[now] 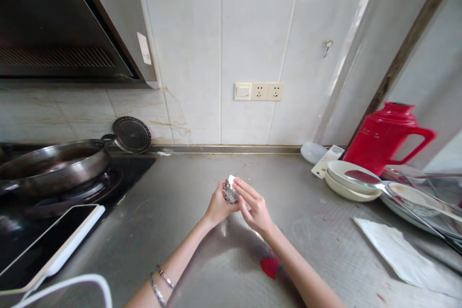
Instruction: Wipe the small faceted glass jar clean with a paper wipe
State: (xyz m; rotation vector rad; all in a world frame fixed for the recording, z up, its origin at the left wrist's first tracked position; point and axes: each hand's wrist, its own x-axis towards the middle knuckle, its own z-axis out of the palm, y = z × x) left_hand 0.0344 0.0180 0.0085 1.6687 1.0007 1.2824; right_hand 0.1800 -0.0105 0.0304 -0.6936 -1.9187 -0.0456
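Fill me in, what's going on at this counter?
A person is working with both hands over the metal counter. The left hand grips a small shiny object, too small to identify, while the right hand has its fingers at a white piece by its top. To the left, a pan sits on the stove; to the right are a red jug and some dishes.

The single view is taken from the person's head, above and behind the bare left hand (217, 206) and the bare right hand (258, 211), and is aimed forward and down. The grey metal worktop (173, 178) is seen obliquely, from close by, beneath the hands; beyond them, the pale tiled wall (195, 33) is faced nearly head-on.
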